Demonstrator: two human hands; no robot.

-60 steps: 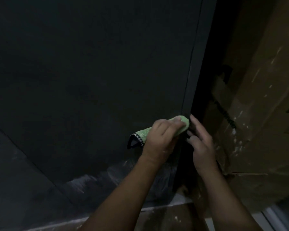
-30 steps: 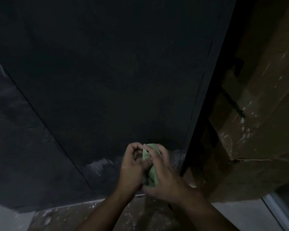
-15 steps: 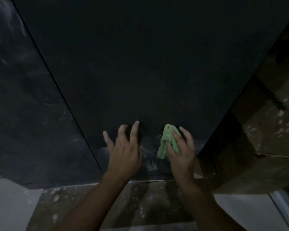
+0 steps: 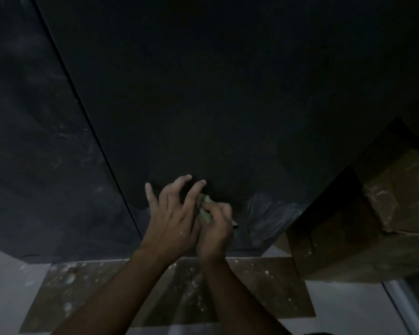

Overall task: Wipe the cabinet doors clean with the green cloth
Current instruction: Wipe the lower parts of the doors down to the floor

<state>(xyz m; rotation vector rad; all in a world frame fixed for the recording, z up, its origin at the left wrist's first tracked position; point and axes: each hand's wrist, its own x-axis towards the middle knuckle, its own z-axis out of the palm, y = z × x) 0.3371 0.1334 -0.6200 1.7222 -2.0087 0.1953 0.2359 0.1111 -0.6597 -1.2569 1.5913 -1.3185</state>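
Half a second ago the 2 hands were apart on the panel, the left one laid flat with its fingers fanned and the right one pressing the cloth to the surface. Now they have closed on each other. The left hand [image 4: 172, 213] overlaps the right hand [image 4: 215, 229] low on the cabinet door [image 4: 228, 93]. The left fingers [image 4: 196, 189] are spread and bent, their tips at the dark panel, gripping nothing that shows. The right fingers are curled tight round the green cloth [image 4: 205, 210], which is bunched small. Only a strip of it shows between the 2 hands, and whether it touches the door cannot be told.

The door is matt black and fills most of the view. A thin seam [image 4: 87, 117] parts it from a neighbouring door [image 4: 34, 141], which is greyer with pale smears. Crumpled plastic film [image 4: 264, 213] clings along the bottom edge just right of the hands.

To the right stands a taped cardboard box [image 4: 385, 213], close against the cabinet. Below lies a flattened cardboard sheet [image 4: 252, 288] speckled white — on a pale floor [image 4: 5, 286].
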